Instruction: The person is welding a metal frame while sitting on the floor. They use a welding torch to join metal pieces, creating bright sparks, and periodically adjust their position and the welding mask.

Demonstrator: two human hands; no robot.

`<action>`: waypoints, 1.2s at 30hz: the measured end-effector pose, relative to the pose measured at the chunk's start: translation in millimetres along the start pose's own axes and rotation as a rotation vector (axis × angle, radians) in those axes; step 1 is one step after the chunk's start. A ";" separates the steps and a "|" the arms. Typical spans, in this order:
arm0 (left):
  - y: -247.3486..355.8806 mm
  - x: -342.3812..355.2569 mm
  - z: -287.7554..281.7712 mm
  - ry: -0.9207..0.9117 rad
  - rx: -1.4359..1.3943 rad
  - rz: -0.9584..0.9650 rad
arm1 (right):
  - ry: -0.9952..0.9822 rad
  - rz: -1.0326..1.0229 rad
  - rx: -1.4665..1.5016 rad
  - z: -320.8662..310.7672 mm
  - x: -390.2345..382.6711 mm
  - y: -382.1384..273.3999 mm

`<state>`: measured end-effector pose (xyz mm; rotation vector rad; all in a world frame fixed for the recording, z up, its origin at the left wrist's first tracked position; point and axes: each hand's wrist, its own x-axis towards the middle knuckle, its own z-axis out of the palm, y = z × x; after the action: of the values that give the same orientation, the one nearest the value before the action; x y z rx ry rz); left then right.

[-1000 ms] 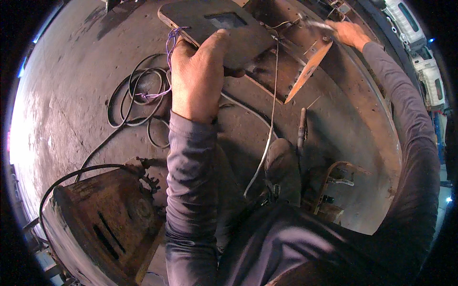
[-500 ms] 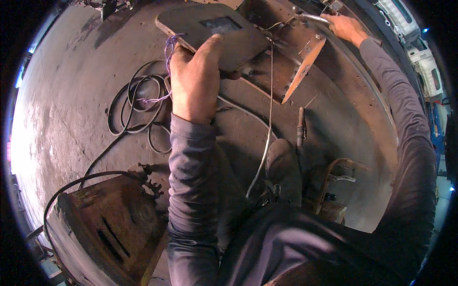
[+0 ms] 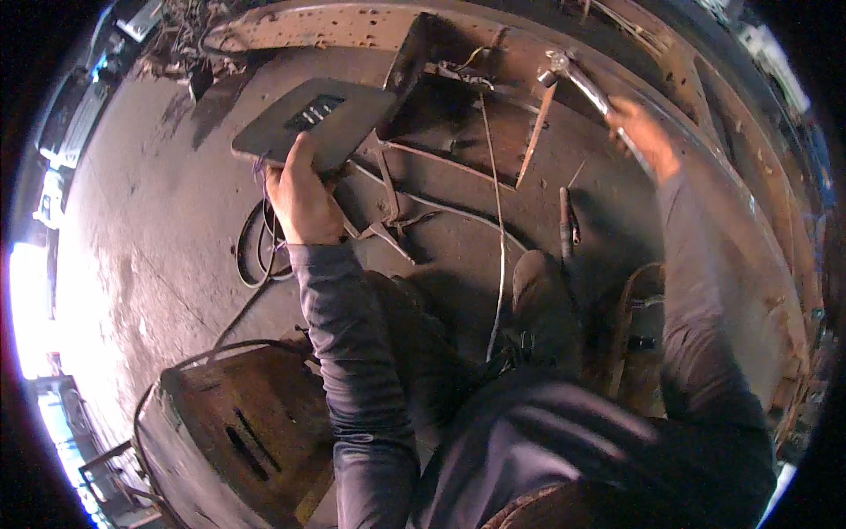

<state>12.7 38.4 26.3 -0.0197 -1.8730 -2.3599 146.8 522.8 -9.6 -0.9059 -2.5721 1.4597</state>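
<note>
My left hand grips a dark flat hand-held welding shield by its near edge, thumb lying on its face. A small rectangular window is set in the shield, and purple cord hangs at its left corner. In my right hand is a metal hammer, fingers wrapped round its shiny handle. The hammer's head points away to the left, over the upper corner of a rusty open steel box frame. The blur on my right hand hides finger detail.
A long rusty beam runs along the far side. Black cable lies coiled on the floor at left, and a pale cable runs toward my legs. A rusty steel piece stands near left. An electrode holder-like tool lies right of centre.
My right hand has moved nearer, and the hammer now shows tilted with its head in plain view. My left hand and the shield have shifted left and lower in the picture. The view has also turned.
</note>
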 end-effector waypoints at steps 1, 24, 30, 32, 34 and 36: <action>-6.9 3.0 4.1 -0.034 -0.179 -0.023 | 0.136 -0.062 0.116 0.8 -14.1 41.5; -14.5 -7.9 16.4 -0.099 -0.135 -0.090 | -0.105 0.463 1.450 105.9 -141.1 281.2; -16.9 -3.8 21.2 -0.057 -0.205 -0.119 | 0.023 0.351 1.778 93.5 -113.8 301.1; -15.3 -6.8 20.1 -0.062 -0.180 -0.090 | 0.073 0.321 1.881 98.4 -100.2 313.4; -5.0 -13.0 15.5 -0.034 -0.106 -0.115 | 0.205 0.415 2.074 114.9 -88.1 313.1; -12.2 -8.3 28.9 -0.086 -0.190 -0.088 | 0.183 0.341 2.103 62.8 -49.4 384.2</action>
<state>17.6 69.9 20.4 -0.0594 -1.7103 -2.6284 346.1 596.5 -339.5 -0.7358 0.1346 2.5050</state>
